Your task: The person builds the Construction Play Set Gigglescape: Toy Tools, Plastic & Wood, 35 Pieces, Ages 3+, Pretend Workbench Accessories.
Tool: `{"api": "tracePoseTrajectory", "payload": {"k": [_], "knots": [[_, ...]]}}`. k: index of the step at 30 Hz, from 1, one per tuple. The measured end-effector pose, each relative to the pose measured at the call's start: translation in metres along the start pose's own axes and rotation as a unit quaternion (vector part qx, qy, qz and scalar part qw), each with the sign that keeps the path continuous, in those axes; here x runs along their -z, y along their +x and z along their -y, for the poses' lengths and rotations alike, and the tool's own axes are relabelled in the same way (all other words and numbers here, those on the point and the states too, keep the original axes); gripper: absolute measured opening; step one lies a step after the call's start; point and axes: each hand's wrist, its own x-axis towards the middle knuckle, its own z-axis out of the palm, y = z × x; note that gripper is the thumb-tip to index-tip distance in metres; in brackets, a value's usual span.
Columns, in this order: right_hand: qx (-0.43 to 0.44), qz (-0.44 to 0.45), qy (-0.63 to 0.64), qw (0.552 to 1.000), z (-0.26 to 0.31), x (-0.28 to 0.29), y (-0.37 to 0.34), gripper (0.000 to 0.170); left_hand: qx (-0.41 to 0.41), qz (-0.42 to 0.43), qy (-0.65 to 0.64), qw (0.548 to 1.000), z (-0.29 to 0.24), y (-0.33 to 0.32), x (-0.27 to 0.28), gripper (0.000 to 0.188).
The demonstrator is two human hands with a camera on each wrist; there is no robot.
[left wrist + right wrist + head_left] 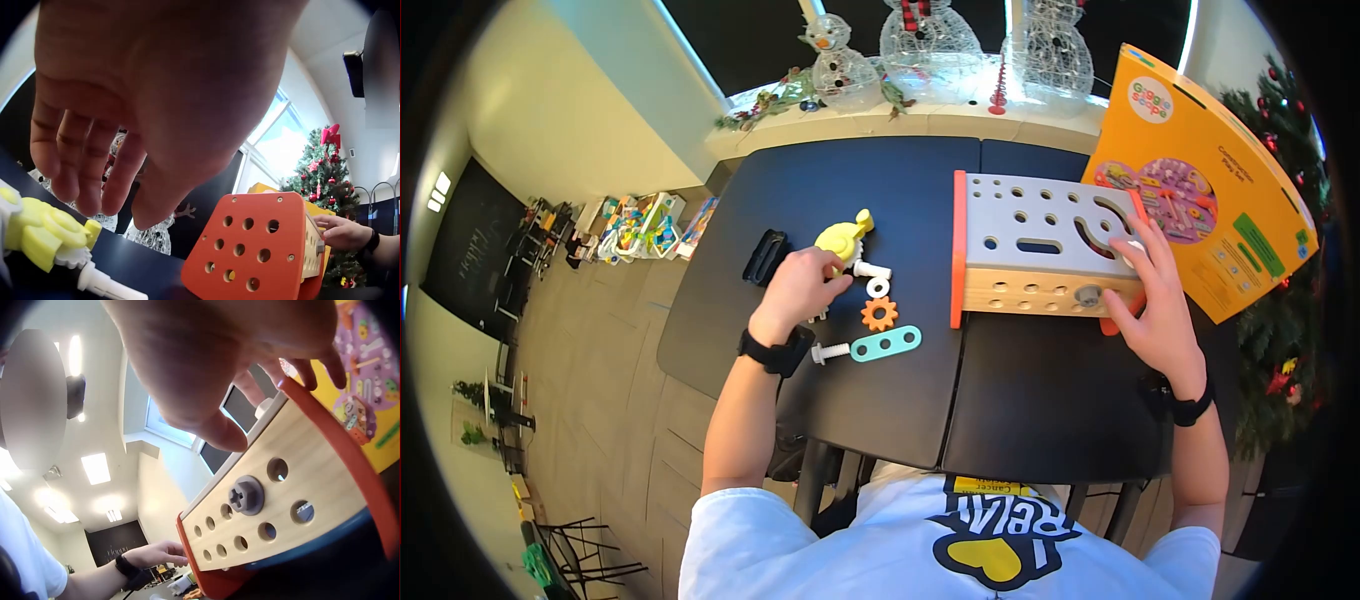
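Note:
My left hand (pixel 802 288) hovers beside a yellow toy piece (pixel 840 240) on the dark table, its fingers loosely bent with nothing between them in the left wrist view. Close to its fingertips lie a white bolt (pixel 872 270) and a white ring (pixel 878 288). My right hand (pixel 1152 290) spreads over the right end of a wooden toy workbench (pixel 1040 225). Its fingers reach the grey top beside a small white piece (pixel 265 409). The thumb is near the workbench's upper edge, and a grey bolt (pixel 246 495) sits in a hole of the wooden side below it.
An orange gear (pixel 879 314), a teal strip with holes (pixel 886 344) and a grey bolt (pixel 831 353) lie nearer me. A black tray (pixel 766 257) rests at the left. Behind the workbench leans an orange box (pixel 1200 180); a seam crosses the table (pixel 870 410).

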Motion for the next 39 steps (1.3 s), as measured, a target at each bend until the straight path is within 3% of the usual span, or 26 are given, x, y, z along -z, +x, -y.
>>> {"api": "tracePoseTrajectory", "payload": {"k": [1,4,8,13,17,20,21,24,25,28,33,36,39], "knots": [[-0.002,0.003,-0.006,1.0,0.002,-0.001,0.001,0.06,0.013,0.012,0.03,0.999,-0.002,0.0,-0.001,0.033],[-0.005,0.013,-0.026,1.0,0.005,-0.001,0.002,0.06,0.056,-0.095,0.152,0.982,0.003,0.0,-0.007,0.035],[0.002,0.022,-0.045,0.999,0.007,0.003,0.001,0.061,0.098,-0.045,0.181,0.978,0.011,0.001,-0.001,0.046],[-0.001,0.026,-0.036,0.999,0.006,0.001,0.001,0.062,0.137,-0.059,0.2,0.968,0.02,-0.002,-0.004,0.049],[0.004,0.026,-0.041,0.999,0.004,0.001,0.0,0.062,0.076,-0.064,0.132,0.986,0.013,-0.01,0.004,0.046],[0.009,0.025,-0.039,0.999,0.002,0.001,0.0,0.062,0.023,0.059,-0.004,0.998,-0.009,-0.014,0.018,0.046],[0.012,0.025,-0.036,0.999,0.001,0.001,-0.001,0.062,0.0,0.068,0.006,0.998,-0.015,-0.016,0.018,0.045],[0.011,0.025,-0.049,0.998,0.003,0.001,-0.001,0.063,0.021,0.212,0.107,0.971,-0.027,-0.025,0.021,0.045],[0.008,0.027,-0.046,0.999,0.004,0.002,-0.001,0.063,-0.006,0.239,0.14,0.961,-0.027,-0.028,0.022,0.046],[0.002,0.029,-0.039,0.999,0.006,0.003,-0.003,0.064,-0.002,0.275,0.179,0.945,-0.039,-0.035,0.019,0.053],[0.014,0.02,-0.087,0.996,0.015,0.001,-0.002,0.062,0.005,0.155,0.129,0.98,-0.042,-0.019,0.004,0.031],[0.025,0.012,-0.136,0.99,0.028,-0.002,-0.003,0.062,-0.101,0.058,0.162,0.98,-0.02,-0.005,-0.017,0.03],[0.073,-0.019,-0.114,0.991,0.043,-0.001,0.001,0.057,-0.154,0.055,0.189,0.968,-0.015,0.011,-0.02,0.02]]}}
